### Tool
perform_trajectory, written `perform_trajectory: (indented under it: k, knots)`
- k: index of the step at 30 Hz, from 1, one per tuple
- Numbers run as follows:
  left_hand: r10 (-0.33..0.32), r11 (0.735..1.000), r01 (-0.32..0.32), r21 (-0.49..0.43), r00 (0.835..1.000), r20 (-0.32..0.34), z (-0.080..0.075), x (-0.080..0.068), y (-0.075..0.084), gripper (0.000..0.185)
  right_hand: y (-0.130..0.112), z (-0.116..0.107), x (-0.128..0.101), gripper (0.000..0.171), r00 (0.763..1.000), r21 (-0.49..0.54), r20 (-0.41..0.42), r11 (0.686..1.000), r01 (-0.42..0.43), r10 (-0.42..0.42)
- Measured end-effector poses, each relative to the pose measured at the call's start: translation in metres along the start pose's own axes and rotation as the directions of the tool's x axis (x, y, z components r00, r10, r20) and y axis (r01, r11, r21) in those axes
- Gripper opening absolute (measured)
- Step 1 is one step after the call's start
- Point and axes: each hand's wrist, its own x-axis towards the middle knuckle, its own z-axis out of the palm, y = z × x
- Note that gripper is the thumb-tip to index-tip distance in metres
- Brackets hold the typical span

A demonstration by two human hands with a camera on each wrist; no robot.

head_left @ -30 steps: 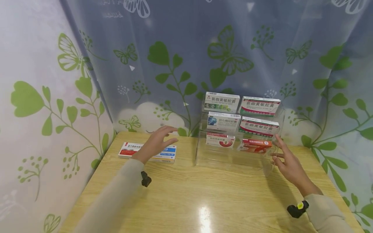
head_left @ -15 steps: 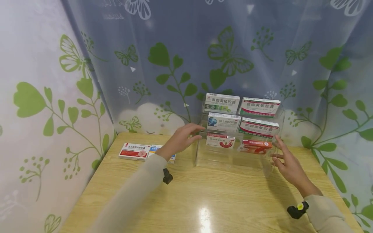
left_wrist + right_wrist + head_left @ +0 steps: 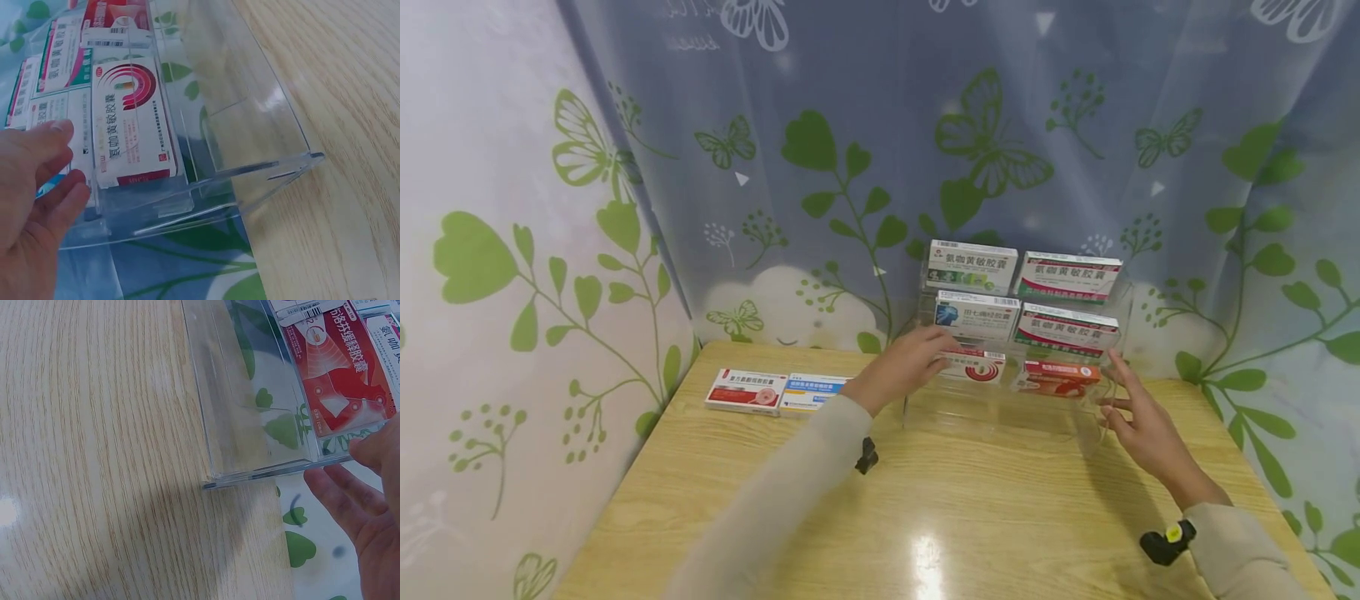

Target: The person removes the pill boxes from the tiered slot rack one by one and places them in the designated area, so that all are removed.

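Observation:
A clear tiered display rack point(image 3: 917, 408) holds medicine boxes in three rows of two. My left hand point(image 3: 906, 367) is at the rack's left side, fingers loosely bent and holding nothing. It overlaps the left end of the white box with red rings point(image 3: 981, 367) in the bottom row; in the left wrist view, the fingertips are beside that box point(image 3: 128, 125) and cover part of the box behind. My right hand point(image 3: 1146, 425) touches the rack's right side with extended fingers, beside the red box point(image 3: 1060, 379); in the right wrist view, its fingers point(image 3: 340, 494) are at the clear side panel.
Two more boxes lie flat on the wooden table point(image 3: 820, 533) at the left: a red-and-white box point(image 3: 743, 392) and a blue-and-white box point(image 3: 808, 392). A patterned curtain point(image 3: 865, 67) hangs close behind the rack, and printed cloth borders both sides of the table.
My left hand has moved right, from over the flat boxes to the rack's left side, uncovering most of those boxes. My right hand has stayed at the rack's right side.

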Motion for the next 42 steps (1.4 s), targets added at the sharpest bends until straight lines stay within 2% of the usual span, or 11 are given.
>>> perform_trajectory:
  k: [10, 17, 21, 25, 29, 32, 35, 39, 42]
  knots:
    - [-0.006, 0.989, 0.006, 0.148, 1.000, -0.004, 0.014, 0.006, 0.011, 0.033, 0.001, 0.001, 0.000, 0.100, 1.000, 0.004, 0.004, 1.000, 0.006, -0.006]
    - [-0.043, 0.959, 0.043, 0.280, 0.999, -0.005, 0.022, 0.009, 0.016, 0.035, 0.001, 0.000, -0.001, 0.099, 1.000, -0.010, 0.002, 1.000, 0.005, -0.005]
    - [-0.070, 0.934, 0.068, 0.352, 0.998, -0.006, 0.025, 0.008, 0.015, 0.036, 0.001, 0.001, -0.001, 0.100, 1.000, -0.011, 0.002, 1.000, 0.006, -0.006]
    - [-0.053, 0.910, 0.057, 0.410, 0.998, -0.021, 0.027, 0.007, 0.014, 0.039, 0.000, 0.001, 0.000, 0.099, 1.000, -0.008, -0.001, 1.000, 0.011, -0.011]
    - [-0.022, 0.929, 0.048, 0.366, 0.997, -0.073, 0.026, 0.006, 0.012, 0.033, -0.001, 0.001, 0.000, 0.099, 1.000, -0.012, -0.004, 1.000, 0.017, -0.017]
    - [0.008, 0.969, 0.029, 0.247, 0.989, -0.148, 0.022, 0.005, 0.012, 0.026, 0.000, 0.001, 0.000, 0.099, 1.000, -0.010, 0.000, 1.000, 0.011, -0.011]
    - [0.047, 0.991, -0.015, 0.137, 0.970, -0.237, 0.013, 0.004, 0.013, 0.022, 0.001, 0.001, -0.001, 0.100, 1.000, -0.010, -0.002, 1.000, 0.008, -0.008]
    - [0.066, 0.997, -0.053, 0.050, 0.947, -0.314, -0.005, -0.001, 0.011, 0.022, 0.001, 0.001, -0.002, 0.099, 1.000, -0.009, -0.004, 1.000, 0.016, -0.016]
    - [0.050, 0.999, -0.055, -0.003, 0.940, -0.336, -0.021, -0.010, 0.007, 0.023, -0.001, 0.000, -0.001, 0.099, 1.000, -0.005, -0.002, 1.000, 0.021, -0.021]
